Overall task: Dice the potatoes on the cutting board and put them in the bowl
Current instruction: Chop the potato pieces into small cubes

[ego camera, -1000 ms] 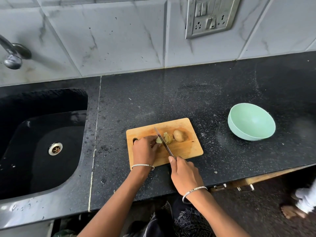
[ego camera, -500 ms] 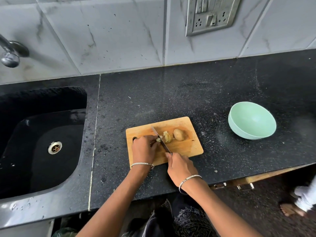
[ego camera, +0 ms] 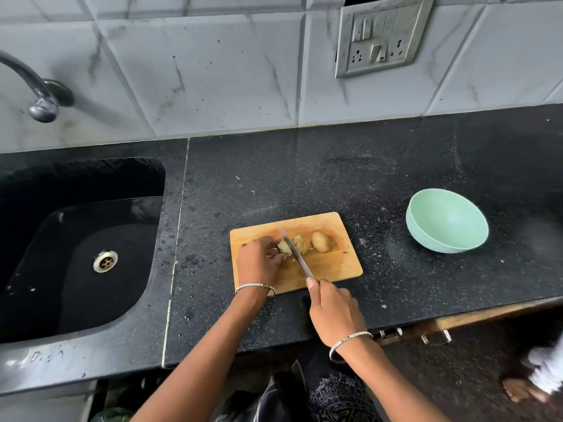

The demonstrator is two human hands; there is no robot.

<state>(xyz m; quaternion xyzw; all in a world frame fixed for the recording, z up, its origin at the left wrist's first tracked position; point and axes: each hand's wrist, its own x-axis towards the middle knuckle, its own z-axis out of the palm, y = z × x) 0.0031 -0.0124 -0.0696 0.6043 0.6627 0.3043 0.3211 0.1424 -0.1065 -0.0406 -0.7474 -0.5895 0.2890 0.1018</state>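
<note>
Two hands work near the front edge of the black table (ego camera: 304, 178). Right hand (ego camera: 333, 312) sits over the table's front strip, just short of the cutting board's (ego camera: 335, 266) near edge. Its grip is closed round the handle of the knife (ego camera: 297, 254), with one finger stretched forward to the base of the blade. The blade runs diagonally up and left across the board, set down among the cut potato pieces (ego camera: 302, 245). Left hand (ego camera: 259, 263) lies palm down on the board's left part, its grip curled onto a piece just left of the blade. One whole potato (ego camera: 320, 241) lies just right of the pieces. Bowl (ego camera: 446, 220) stands to the right, well apart, with open table between it and the board. Sink (ego camera: 76, 254) lies left, past a seam. Open table runs back to the tiled wall (ego camera: 213, 71).
</note>
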